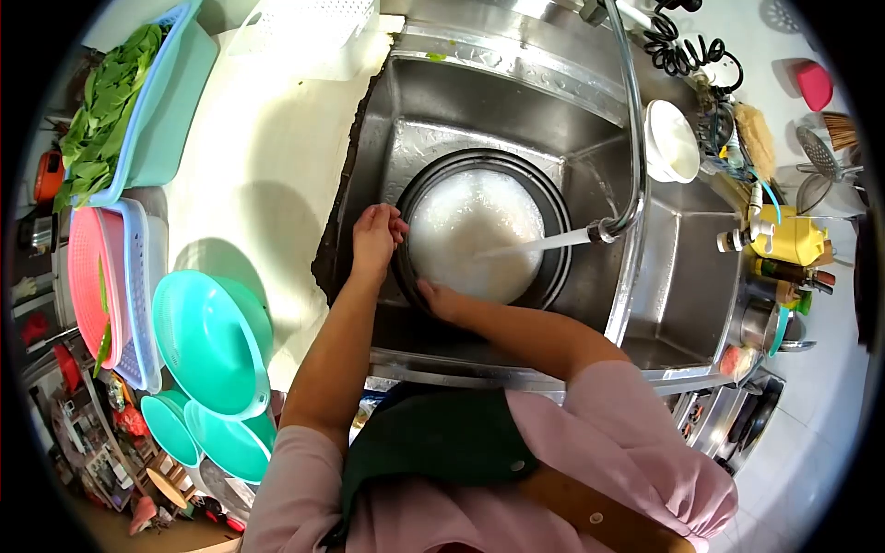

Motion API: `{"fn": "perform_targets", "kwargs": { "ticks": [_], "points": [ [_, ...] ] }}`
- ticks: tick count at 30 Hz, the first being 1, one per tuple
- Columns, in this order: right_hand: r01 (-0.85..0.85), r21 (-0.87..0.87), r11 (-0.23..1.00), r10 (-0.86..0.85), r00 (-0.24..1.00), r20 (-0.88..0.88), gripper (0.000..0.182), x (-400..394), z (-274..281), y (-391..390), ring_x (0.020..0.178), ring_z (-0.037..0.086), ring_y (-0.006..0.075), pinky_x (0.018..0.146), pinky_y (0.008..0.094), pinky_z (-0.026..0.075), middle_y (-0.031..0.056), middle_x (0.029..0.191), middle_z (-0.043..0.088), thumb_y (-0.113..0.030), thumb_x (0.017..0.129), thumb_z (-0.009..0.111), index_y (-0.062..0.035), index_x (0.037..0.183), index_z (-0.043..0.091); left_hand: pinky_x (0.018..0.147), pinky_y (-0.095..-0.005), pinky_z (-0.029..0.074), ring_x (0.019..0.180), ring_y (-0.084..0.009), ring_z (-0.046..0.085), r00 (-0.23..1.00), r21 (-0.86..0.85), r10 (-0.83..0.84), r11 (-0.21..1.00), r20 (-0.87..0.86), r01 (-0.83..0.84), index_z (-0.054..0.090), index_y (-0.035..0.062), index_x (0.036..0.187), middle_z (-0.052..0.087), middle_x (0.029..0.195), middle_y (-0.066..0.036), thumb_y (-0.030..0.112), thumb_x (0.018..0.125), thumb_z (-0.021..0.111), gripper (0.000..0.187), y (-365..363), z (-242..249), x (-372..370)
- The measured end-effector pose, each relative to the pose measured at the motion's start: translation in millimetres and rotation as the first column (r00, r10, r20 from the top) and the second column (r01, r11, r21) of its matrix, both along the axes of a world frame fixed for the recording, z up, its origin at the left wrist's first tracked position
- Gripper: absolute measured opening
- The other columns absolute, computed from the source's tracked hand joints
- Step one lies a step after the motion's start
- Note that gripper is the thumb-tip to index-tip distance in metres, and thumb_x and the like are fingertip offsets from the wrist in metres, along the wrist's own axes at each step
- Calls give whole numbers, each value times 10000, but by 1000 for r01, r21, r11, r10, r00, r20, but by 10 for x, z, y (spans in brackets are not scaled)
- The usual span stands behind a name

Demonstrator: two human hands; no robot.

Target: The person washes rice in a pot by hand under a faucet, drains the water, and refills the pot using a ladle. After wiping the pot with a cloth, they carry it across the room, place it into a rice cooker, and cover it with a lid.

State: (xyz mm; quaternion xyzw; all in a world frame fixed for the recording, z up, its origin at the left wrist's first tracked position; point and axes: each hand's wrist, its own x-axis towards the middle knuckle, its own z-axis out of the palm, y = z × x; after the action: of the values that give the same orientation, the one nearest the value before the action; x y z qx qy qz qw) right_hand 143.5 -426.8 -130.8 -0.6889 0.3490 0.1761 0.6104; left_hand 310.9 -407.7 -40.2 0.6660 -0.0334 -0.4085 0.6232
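A round dark-rimmed pot (563, 235) sits in the steel sink, filled with cloudy, frothy white water (475, 217). Water runs into it from the faucet spout (604, 230). My left hand (376, 238) is at the pot's left side, fingers curled in and fingertips right at the rim, with nothing visible in them. My right hand (441, 300) reaches over the near rim. Its fingers dip into the cloudy water and are hidden.
Left of the sink is a pale counter board (249, 138). Teal baskets (207, 341), a pink basket (92, 276) and a tub of leafy greens (115, 101) stand along it. White bowls (673, 143) rest by the second basin (687, 276). The faucet pipe (634, 101) arches overhead.
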Motion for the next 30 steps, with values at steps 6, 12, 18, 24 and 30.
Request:
{"fn": "perform_targets", "kwargs": {
  "ticks": [6,12,18,24,30],
  "points": [
    [-780,22,626,773,617,-146,440,-677,27,-741,1126,395,306,944,357,290,160,1197,452,-363,867,356,-71,1184,444,408,-198,315,479,-64,424,970,119,-97,985,-225,126,521,90,790,549,624,-14,259,857,399,219,-89,-167,-139],
    [-867,-278,413,693,497,-522,289,-809,-589,-1731,898,540,308,786,359,429,158,985,571,-244,830,419,-53,991,566,500,-259,400,596,-127,530,880,165,-458,865,-129,474,544,84,848,567,712,-29,195,775,512,137,-597,-823,-901],
    [-101,-413,905,-125,865,-485,365,-1066,-220,-1533,1016,494,318,830,396,409,221,1112,490,-229,818,434,32,1064,500,879,-315,345,1048,-227,457,465,441,-861,506,206,741,497,42,1095,469,1154,-163,365,845,410,417,-969,-300,-1142],
    [-197,14,980,184,890,-417,362,-354,-102,-310,1036,484,253,853,361,395,145,1122,507,-228,807,475,-61,1127,498,991,-316,221,1181,-262,341,740,232,-673,719,-3,655,371,5,1232,382,1260,-182,540,858,217,671,-718,-678,-687],
    [505,843,187,-876,474,-90,238,631,-141,-642,897,484,140,697,337,430,15,936,534,-224,837,417,-187,1063,481,655,-263,455,781,-181,579,920,92,-391,916,-12,390,351,43,1245,588,951,-172,442,885,295,540,-531,-246,-108]
  ]
}}
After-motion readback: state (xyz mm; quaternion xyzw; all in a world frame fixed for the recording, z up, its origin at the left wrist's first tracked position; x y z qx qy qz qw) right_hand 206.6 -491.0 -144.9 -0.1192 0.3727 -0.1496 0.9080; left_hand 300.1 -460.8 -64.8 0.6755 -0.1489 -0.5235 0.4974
